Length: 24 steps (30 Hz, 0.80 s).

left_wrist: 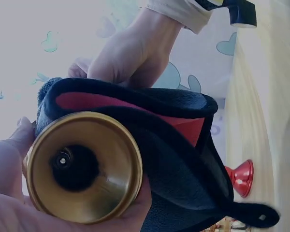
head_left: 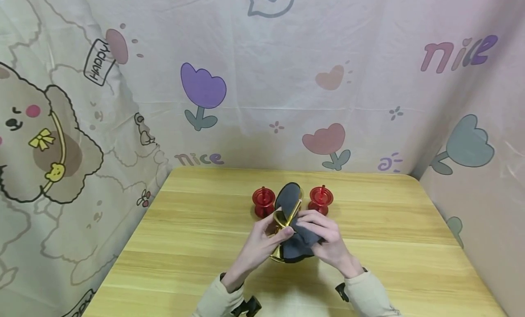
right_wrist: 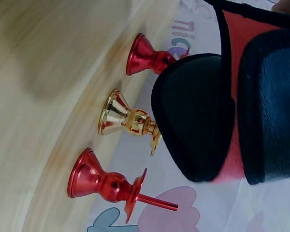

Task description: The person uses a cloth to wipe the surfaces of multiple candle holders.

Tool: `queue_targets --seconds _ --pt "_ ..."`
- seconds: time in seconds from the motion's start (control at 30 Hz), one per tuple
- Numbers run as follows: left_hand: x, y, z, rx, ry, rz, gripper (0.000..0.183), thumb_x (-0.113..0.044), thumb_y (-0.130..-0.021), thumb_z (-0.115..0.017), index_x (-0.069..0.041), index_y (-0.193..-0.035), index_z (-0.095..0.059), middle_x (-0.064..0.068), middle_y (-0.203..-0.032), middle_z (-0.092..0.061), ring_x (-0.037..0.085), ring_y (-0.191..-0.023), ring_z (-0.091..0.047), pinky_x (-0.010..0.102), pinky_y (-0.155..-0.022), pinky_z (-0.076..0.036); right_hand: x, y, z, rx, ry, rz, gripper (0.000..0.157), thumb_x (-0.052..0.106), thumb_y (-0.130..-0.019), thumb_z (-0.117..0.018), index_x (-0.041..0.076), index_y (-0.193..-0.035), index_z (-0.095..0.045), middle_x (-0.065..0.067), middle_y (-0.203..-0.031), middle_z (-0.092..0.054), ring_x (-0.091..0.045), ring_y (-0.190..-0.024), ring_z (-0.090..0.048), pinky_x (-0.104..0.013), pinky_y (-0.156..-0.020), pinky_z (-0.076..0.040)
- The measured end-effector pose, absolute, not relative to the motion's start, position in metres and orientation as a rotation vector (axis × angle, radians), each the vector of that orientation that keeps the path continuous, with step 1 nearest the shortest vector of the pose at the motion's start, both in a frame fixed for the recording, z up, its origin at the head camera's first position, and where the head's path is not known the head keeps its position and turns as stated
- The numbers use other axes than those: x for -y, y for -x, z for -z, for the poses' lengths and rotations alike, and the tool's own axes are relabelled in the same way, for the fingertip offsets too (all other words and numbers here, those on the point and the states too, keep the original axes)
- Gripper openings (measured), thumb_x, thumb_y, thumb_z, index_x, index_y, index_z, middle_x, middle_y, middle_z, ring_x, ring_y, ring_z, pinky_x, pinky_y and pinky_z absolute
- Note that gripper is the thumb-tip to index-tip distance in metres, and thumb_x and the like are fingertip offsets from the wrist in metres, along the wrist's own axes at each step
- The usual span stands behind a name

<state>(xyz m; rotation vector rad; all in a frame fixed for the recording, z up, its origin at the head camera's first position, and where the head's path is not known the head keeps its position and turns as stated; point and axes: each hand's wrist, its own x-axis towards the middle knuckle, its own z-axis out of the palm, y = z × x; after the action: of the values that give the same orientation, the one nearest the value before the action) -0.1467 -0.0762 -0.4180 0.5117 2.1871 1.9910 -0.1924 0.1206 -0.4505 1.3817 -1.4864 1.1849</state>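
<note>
In the head view my left hand (head_left: 256, 242) grips a shiny gold candlestick (head_left: 293, 211), tilted over the table. The left wrist view shows its round hollow base (left_wrist: 113, 159) facing the camera. My right hand (head_left: 329, 239) holds a dark grey plush cloth (head_left: 289, 197) with black edging against the candlestick. A red inner side (left_wrist: 188, 128) shows in the cloth's fold, and a small tab (left_wrist: 253, 214) hangs from one corner. The cloth hides part of the candlestick. Most of my right hand's fingertips are tucked behind the fabric.
Two red candlesticks (head_left: 263, 201) (head_left: 321, 198) stand on the wooden table (head_left: 197, 226) behind the hands. Between them stands another gold candlestick (right_wrist: 128, 118), largely covered by the cloth in the head view. A patterned curtain (head_left: 254, 80) surrounds the table's back and sides.
</note>
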Motion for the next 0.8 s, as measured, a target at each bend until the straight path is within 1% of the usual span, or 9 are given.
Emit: queue_targets --seconds 0.1,0.2,0.33,0.4,0.47,0.5,0.6,0.7,0.8 --pt "0.076 0.147 0.418 -2.156 -0.529 -1.987 0.052 -0.034 -0.098 -0.066 -0.007 -0.142 -0.055 0.019 -0.131 -0.066 0.020 -0.116 -0.066 0.022 -0.094 -0.054 -0.122 0.193 0.448 1.500 -1.356 -1.167 0.026 -0.013 -0.075 -0.055 -0.011 -0.096 -0.070 -0.022 -0.090 -0.069 -0.033 -0.092 -0.065 -0.029 -0.101 -0.053" --pt "0.076 0.146 0.418 -2.197 -0.568 -1.925 0.057 -0.034 -0.098 -0.067 -0.010 -0.146 -0.051 0.018 -0.131 -0.065 0.026 -0.119 -0.064 0.027 -0.096 -0.054 -0.125 0.194 0.448 1.522 -1.322 -1.167 0.029 -0.015 -0.070 -0.056 -0.010 -0.095 -0.071 -0.022 -0.090 -0.069 -0.032 -0.091 -0.066 -0.027 -0.101 -0.053" --pt "0.079 0.141 0.422 -2.321 -0.565 -1.834 0.087 -0.031 -0.087 -0.080 -0.017 -0.158 -0.032 0.013 -0.135 -0.061 0.028 -0.125 -0.058 0.039 -0.102 -0.051 -0.131 0.197 0.447 1.547 -1.269 -1.179 0.037 -0.018 -0.061 -0.055 -0.010 -0.094 -0.071 -0.023 -0.089 -0.069 -0.031 -0.091 -0.066 -0.026 -0.101 -0.053" --pt "0.080 0.138 0.424 -2.374 -0.569 -1.817 0.104 -0.029 -0.080 -0.087 -0.022 -0.162 -0.023 0.009 -0.135 -0.060 0.025 -0.126 -0.057 0.046 -0.107 -0.049 -0.134 0.198 0.446 1.555 -1.247 -1.184 0.036 -0.019 -0.062 -0.055 -0.010 -0.094 -0.071 -0.023 -0.090 -0.069 -0.031 -0.091 -0.066 -0.026 -0.102 -0.052" --pt "0.079 0.137 0.427 -2.437 -0.601 -1.810 0.112 -0.026 -0.075 -0.091 -0.026 -0.162 -0.020 0.006 -0.131 -0.063 0.021 -0.125 -0.059 0.047 -0.111 -0.046 -0.137 0.199 0.444 1.562 -1.227 -1.186 0.032 -0.018 -0.066 -0.057 -0.010 -0.094 -0.071 -0.023 -0.090 -0.069 -0.031 -0.090 -0.066 -0.025 -0.102 -0.052" --pt "0.077 0.136 0.427 -2.465 -0.620 -1.809 0.114 -0.026 -0.073 -0.092 -0.026 -0.162 -0.021 0.005 -0.128 -0.066 0.020 -0.124 -0.060 0.046 -0.112 -0.045 -0.138 0.200 0.444 1.566 -1.221 -1.187 0.031 -0.018 -0.067 -0.057 -0.010 -0.094 -0.071 -0.022 -0.090 -0.069 -0.030 -0.090 -0.066 -0.024 -0.101 -0.052" --pt "0.075 0.136 0.428 -2.554 -0.700 -1.804 0.111 -0.024 -0.072 -0.092 -0.025 -0.160 -0.025 0.003 -0.119 -0.070 0.016 -0.116 -0.064 0.041 -0.108 -0.049 -0.140 0.200 0.442 1.579 -1.209 -1.194 0.032 -0.018 -0.066 -0.058 -0.009 -0.094 -0.071 -0.022 -0.090 -0.069 -0.029 -0.091 -0.066 -0.024 -0.101 -0.052" --pt "0.075 0.136 0.429 -2.512 -0.772 -1.872 0.107 -0.019 -0.074 -0.091 -0.019 -0.160 -0.027 0.006 -0.116 -0.069 0.014 -0.112 -0.064 0.036 -0.104 -0.053 -0.140 0.199 0.441 1.579 -1.220 -1.231 0.035 -0.019 -0.064 -0.058 -0.009 -0.095 -0.071 -0.023 -0.091 -0.069 -0.028 -0.094 -0.066 -0.024 -0.102 -0.052" --pt "0.079 0.138 0.430 -2.271 -0.857 -2.012 0.104 -0.010 -0.078 -0.087 -0.019 -0.161 -0.024 0.017 -0.115 -0.067 0.009 -0.112 -0.063 0.030 -0.102 -0.054 -0.139 0.198 0.440 1.548 -1.257 -1.315 0.027 -0.018 -0.073 -0.062 -0.011 -0.098 -0.069 -0.023 -0.095 -0.068 -0.026 -0.099 -0.066 -0.026 -0.103 -0.052"
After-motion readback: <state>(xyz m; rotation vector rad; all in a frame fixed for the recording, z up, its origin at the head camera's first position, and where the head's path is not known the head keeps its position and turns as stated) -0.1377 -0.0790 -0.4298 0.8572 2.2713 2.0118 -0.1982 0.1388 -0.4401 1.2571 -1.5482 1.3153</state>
